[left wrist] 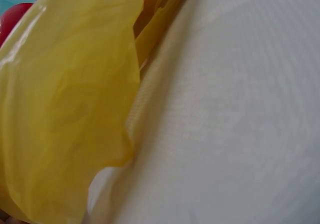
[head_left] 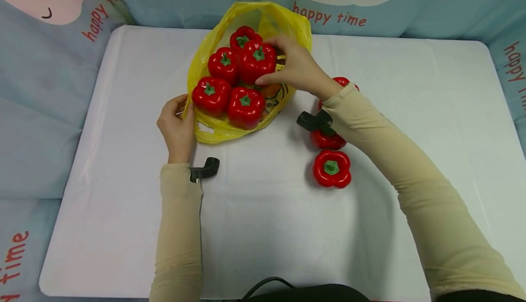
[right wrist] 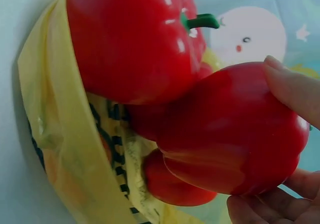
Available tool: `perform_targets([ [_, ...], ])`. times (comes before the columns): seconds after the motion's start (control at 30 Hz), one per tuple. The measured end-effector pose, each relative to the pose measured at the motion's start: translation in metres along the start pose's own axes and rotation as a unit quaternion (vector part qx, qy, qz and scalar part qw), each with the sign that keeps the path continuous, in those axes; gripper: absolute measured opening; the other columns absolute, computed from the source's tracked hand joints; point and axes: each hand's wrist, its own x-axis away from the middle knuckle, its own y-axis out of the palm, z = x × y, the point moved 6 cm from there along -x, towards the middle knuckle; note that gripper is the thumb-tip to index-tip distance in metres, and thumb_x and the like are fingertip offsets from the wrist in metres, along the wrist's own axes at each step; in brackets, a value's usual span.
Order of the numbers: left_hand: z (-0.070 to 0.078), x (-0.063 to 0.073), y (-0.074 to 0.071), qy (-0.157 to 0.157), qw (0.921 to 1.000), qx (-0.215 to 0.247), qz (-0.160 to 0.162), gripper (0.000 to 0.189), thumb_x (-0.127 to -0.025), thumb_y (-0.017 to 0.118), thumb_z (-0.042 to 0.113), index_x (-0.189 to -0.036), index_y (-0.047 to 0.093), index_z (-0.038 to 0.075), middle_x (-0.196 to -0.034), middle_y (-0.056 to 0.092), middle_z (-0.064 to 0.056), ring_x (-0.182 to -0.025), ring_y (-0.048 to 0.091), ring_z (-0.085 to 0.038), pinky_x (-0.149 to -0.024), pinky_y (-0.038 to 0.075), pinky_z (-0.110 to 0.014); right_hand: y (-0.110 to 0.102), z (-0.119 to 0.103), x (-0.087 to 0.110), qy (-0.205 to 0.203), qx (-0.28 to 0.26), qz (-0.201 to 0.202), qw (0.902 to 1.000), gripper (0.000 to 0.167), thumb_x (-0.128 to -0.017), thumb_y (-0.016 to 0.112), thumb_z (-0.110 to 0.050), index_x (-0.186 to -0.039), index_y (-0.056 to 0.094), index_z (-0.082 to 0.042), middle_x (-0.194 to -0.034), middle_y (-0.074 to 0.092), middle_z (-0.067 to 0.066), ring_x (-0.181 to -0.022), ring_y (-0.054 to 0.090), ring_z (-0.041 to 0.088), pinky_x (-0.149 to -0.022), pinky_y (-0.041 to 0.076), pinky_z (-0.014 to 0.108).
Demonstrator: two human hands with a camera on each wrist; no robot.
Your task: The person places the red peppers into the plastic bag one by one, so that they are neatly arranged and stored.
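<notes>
A yellow plastic bag (head_left: 302, 26) lies with its mouth spread, and several red bell peppers with green stems are inside. My left hand (head_left: 176, 126) pinches the bag's left edge; the left wrist view is mostly filled by the bag's yellow side. Over the bag's right part, my right hand (head_left: 297, 67) holds a red bell pepper (right wrist: 235, 129) between thumb and fingers. That pepper sits close against the others, among them the front-left bell pepper (head_left: 210, 96) and the front-right bell pepper (head_left: 246, 112).
To the right of the bag, more red bell peppers stand in a row on the white table (head_left: 255, 229). The nearest bell pepper (head_left: 332, 169) is in full view, while my right wrist and its camera partly cover those behind. A blue printed curtain (head_left: 185, 1) borders the table.
</notes>
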Motion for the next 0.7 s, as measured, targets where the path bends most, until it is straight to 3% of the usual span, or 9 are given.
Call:
perform_targets([
  [0.7, 0.001, 0.0, 0.0, 0.009, 1.0, 0.004, 0.001, 0.025, -0.09, 0.062, 0.009, -0.112, 0.066, -0.003, -0.106, 0.065, -0.016, -0.094, 0.059, -0.02, -0.079, 0.044, -0.019, 0.01, 0.018, -0.012, 0.031, 0.03, -0.049, 0.9979, 0.075, -0.076, 0.079, -0.03, -0.137, 0.041, -0.006, -0.133, 0.048, 0.005, -0.121, 0.045, 0.017, -0.096, 0.043, 0.028],
])
